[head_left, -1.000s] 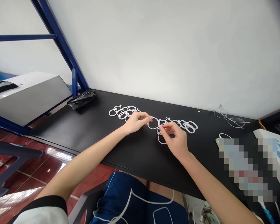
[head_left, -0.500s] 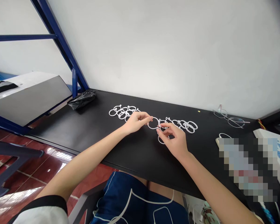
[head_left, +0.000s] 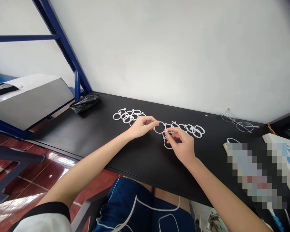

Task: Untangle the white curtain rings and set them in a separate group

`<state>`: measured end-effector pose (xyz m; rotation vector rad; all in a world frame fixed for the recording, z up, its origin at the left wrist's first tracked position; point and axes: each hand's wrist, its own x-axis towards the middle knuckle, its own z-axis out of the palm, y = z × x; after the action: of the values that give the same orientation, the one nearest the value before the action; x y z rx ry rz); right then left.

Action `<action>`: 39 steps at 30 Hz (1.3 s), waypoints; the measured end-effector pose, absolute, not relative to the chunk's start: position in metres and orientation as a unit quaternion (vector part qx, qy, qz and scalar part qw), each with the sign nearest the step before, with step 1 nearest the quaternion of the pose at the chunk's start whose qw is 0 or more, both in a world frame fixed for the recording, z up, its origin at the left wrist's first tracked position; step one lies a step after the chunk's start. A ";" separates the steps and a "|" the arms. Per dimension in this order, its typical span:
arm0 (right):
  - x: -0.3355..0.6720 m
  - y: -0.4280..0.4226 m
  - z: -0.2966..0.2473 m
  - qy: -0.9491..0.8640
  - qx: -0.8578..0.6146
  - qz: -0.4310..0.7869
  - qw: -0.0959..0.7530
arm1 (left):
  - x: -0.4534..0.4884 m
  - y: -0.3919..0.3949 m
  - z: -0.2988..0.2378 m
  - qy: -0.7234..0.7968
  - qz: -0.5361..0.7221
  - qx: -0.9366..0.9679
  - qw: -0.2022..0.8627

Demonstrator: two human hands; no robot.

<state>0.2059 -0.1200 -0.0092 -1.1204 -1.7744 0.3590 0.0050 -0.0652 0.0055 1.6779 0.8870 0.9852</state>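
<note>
A thin white plastic ring (head_left: 159,133) is held between my two hands above the black table (head_left: 106,135). My left hand (head_left: 142,127) pinches its left edge between thumb and fingertips. The fingertips of my right hand (head_left: 183,143) close on its lower right side, where it meets other rings. One more white ring (head_left: 168,148) hangs or lies just below these fingers. Beyond the right hand spreads a cluster of white rings (head_left: 197,132) with small knobs. Another cluster of white rings (head_left: 127,121) lies behind my left hand, partly covered by it.
A crumpled black plastic bag (head_left: 85,102) lies at the table's far left. Eyeglasses (head_left: 244,126) rest at the back right. A white power strip (head_left: 277,141) and a blurred-out item (head_left: 251,177) are at the right. A white cable (head_left: 135,201) crosses my lap.
My right hand has shifted very slightly right, its thumb now tucked nearer the fingers. The held ring has moved a little to the right with it. My left hand has hardly moved.
</note>
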 end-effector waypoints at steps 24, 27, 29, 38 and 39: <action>0.207 -0.120 -0.008 -0.731 -0.464 0.149 0.478 | 0.001 -0.072 0.014 0.306 0.391 0.811 0.310; 0.207 -0.121 -0.005 -0.745 -0.459 0.165 0.456 | 0.000 -0.073 0.017 0.303 0.388 0.813 0.310; 0.208 -0.122 -0.004 -0.758 -0.452 0.175 0.437 | 0.000 -0.073 0.018 0.298 0.381 0.815 0.319; 0.212 -0.120 -0.005 -0.798 -0.434 0.150 0.389 | 0.002 -0.073 0.013 0.285 0.388 0.783 0.393; 0.212 -0.120 -0.005 -0.800 -0.428 0.148 0.394 | 0.003 -0.072 0.012 0.278 0.391 0.777 0.409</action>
<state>0.2124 -0.1205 -0.0048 -1.0851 -2.0288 0.3744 0.0028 -0.0724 0.0119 1.9571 0.7001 0.9841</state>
